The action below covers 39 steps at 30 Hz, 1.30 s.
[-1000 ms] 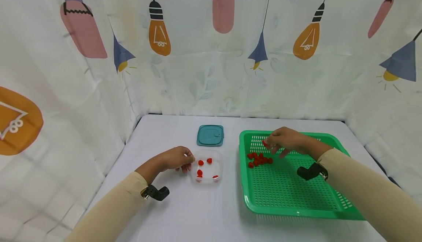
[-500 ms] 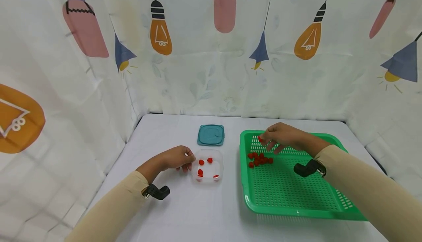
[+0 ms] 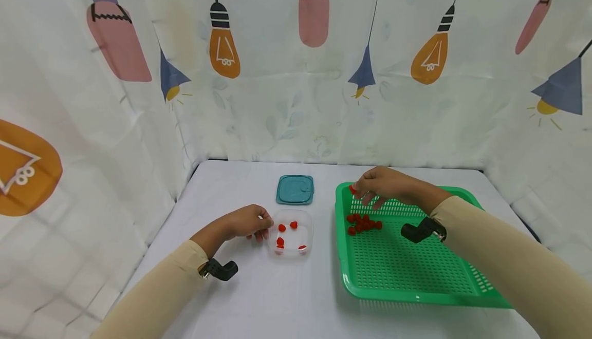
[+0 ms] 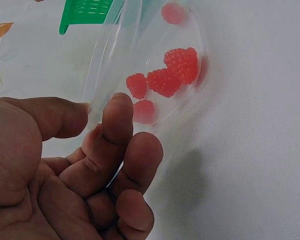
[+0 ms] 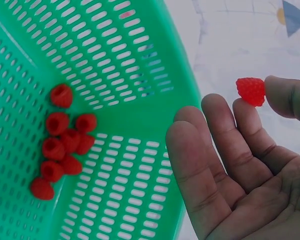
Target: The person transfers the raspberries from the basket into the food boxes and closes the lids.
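My left hand pinches the near-left rim of a clear plastic container between thumb and index finger, the other fingers curled below. Several red raspberries lie inside the container. Over the far-left rim of a green perforated basket, my right hand holds one raspberry between the thumb and a fingertip, its remaining fingers spread loosely. A cluster of raspberries sits on the basket floor towards its left side.
A teal lid lies on the white-covered table behind the container. A printed curtain surrounds the table at the back and sides. The basket's raised rim stands between the cluster and the container.
My right hand has moved left and slightly away, carrying the raspberry from over the basket's interior to its far-left rim. The left hand and container have stayed put.
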Each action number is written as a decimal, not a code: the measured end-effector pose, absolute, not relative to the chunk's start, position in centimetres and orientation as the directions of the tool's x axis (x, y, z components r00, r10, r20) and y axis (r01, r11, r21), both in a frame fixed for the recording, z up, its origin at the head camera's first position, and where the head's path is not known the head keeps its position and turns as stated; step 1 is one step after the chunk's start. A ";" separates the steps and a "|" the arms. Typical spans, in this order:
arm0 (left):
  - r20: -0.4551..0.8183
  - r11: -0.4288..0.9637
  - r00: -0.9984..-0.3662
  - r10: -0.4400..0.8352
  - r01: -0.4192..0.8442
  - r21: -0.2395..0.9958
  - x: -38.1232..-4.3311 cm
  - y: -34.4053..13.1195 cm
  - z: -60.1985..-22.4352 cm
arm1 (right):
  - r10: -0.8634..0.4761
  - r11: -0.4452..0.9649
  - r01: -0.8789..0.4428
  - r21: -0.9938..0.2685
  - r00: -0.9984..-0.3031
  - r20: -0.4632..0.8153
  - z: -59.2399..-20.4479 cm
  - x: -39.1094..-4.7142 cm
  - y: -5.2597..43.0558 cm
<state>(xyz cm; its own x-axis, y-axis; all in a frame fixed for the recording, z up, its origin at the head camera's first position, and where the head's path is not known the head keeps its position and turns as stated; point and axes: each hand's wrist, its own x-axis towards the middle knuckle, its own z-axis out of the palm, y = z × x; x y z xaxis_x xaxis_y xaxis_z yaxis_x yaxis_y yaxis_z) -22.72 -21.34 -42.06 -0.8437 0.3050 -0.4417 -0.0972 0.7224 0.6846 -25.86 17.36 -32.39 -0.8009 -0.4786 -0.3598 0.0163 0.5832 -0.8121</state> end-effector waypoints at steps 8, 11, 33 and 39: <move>-0.447 0.724 -0.842 0.301 -0.104 0.682 -22.5 -21.3 -42.0 | -0.481 0.574 0.028 -0.818 -0.797 -0.365 -32.0 -25.9 15.5; -0.447 0.724 -0.842 0.302 -0.103 0.682 -22.5 -21.3 -42.0 | -0.485 0.572 0.024 -0.820 -0.796 -0.361 -31.9 -25.9 14.9; -0.447 0.722 -0.841 0.306 -0.101 0.685 -22.7 -21.5 -41.9 | -0.537 0.590 -0.019 -0.807 -0.756 -0.375 -31.4 -26.0 9.9; -0.448 0.721 -0.840 0.308 -0.101 0.686 -22.6 -21.5 -41.9 | -0.547 0.596 -0.029 -0.803 -0.746 -0.379 -31.6 -25.9 8.6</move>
<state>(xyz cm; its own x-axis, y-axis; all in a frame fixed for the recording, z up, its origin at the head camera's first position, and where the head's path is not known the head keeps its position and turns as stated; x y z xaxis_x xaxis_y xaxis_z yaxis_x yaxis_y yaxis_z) -22.65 -21.48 -41.94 -0.8396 0.3080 -0.4475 -0.1013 0.7206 0.6859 -25.86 8.60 -31.59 -0.7465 -0.5470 -0.3790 -0.0289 0.5956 -0.8027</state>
